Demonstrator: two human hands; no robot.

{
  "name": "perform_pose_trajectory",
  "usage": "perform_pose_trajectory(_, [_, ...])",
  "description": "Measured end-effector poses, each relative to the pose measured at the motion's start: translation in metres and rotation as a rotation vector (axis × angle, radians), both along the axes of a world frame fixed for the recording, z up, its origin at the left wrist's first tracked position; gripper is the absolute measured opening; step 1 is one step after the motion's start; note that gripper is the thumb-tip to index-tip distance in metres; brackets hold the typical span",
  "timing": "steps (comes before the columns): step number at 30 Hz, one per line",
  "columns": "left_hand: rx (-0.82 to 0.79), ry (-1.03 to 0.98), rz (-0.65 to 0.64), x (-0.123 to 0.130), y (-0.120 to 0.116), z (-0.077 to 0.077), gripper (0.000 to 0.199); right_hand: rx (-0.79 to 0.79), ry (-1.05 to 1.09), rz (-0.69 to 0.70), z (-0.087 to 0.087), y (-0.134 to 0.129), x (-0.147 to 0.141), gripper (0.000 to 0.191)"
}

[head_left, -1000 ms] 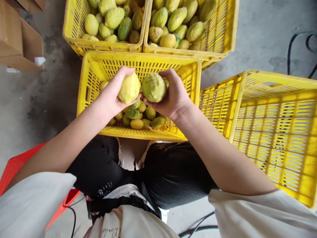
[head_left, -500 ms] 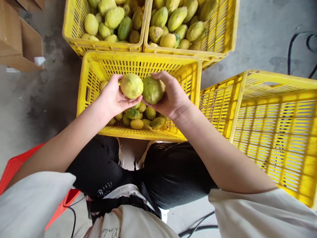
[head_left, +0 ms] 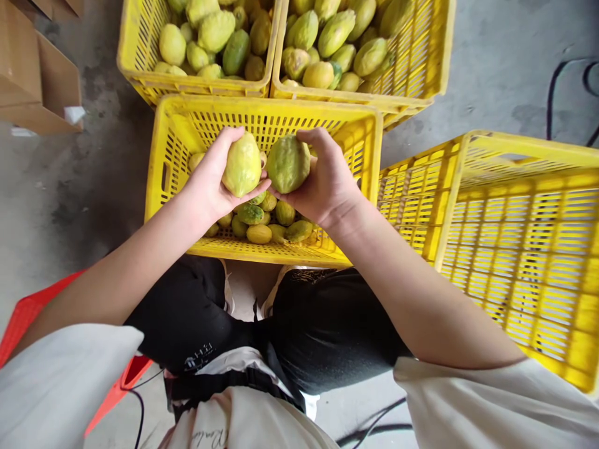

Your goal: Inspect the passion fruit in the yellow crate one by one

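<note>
Over the middle yellow crate (head_left: 266, 257), both my hands hold fruit up side by side. My left hand (head_left: 213, 181) cradles a pale yellow lemon-like fruit (head_left: 243, 165), thumb along its upper side and fingers beneath. A greener, ridged lemon-like fruit (head_left: 288, 164) is gripped in my right hand (head_left: 327, 178), its thumb over the top. The fingertips of the two hands come close together below the fruits. Several smaller yellow and green fruits (head_left: 259, 234) lie in the crate under my hands, partly hidden by them.
Beyond stand two yellow crates of similar fruit, one at left (head_left: 196, 87) and one at right (head_left: 360, 103). Another yellow crate (head_left: 510, 249) lies at my right. An open cardboard box (head_left: 58, 81) sits far left, with something red (head_left: 42, 299) near my left arm.
The yellow fruit in my left hand has turned from lying sideways to standing more upright. The green fruit in my right hand has turned slightly, and a small gap now separates the two.
</note>
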State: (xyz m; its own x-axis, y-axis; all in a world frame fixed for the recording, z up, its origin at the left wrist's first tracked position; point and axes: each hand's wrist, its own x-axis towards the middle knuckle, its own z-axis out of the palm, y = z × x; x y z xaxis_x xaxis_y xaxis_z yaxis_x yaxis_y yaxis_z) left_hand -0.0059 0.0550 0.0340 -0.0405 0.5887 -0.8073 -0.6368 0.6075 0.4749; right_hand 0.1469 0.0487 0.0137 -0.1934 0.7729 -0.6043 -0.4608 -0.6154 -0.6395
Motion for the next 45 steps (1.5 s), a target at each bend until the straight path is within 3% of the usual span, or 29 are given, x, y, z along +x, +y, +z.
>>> perform_pose_trajectory(7, [0.088,0.141,-0.034,0.003,-0.004,0.004,0.025,0.005,-0.016,-0.005,0.003,0.002,0.001,0.059])
perform_pose_trajectory(13, [-0.002,-0.019,0.016,-0.001,-0.003,0.006,0.024,-0.125,0.003,-0.074,0.005,0.002,0.001,0.025])
perform_pose_trajectory(16, [-0.040,-0.059,0.047,0.002,-0.002,0.012,0.021,-0.099,-0.010,-0.110,0.006,0.003,-0.001,0.035])
perform_pose_trajectory(19, [-0.019,0.037,0.030,0.007,-0.001,0.018,0.014,-0.064,-0.015,-0.094,0.008,0.004,-0.003,0.047])
perform_pose_trajectory(28, [-0.039,0.142,0.045,0.012,0.000,0.022,0.013,-0.159,0.034,-0.119,0.006,0.003,-0.001,0.045])
perform_pose_trajectory(34, [-0.080,0.042,0.069,0.003,-0.001,0.011,0.026,-0.065,-0.029,-0.133,0.006,0.004,0.000,0.031])
perform_pose_trajectory(37, [-0.097,-0.048,0.063,-0.005,0.000,0.002,0.041,-0.151,-0.061,-0.127,0.010,0.007,-0.002,0.034])
perform_pose_trajectory(40, [-0.090,-0.037,0.084,-0.008,0.001,-0.001,0.043,-0.256,-0.091,-0.107,0.012,0.009,-0.004,0.042])
perform_pose_trajectory(45, [-0.091,-0.063,0.095,-0.009,0.002,-0.004,0.044,-0.223,-0.080,-0.149,0.007,0.008,-0.004,0.040])
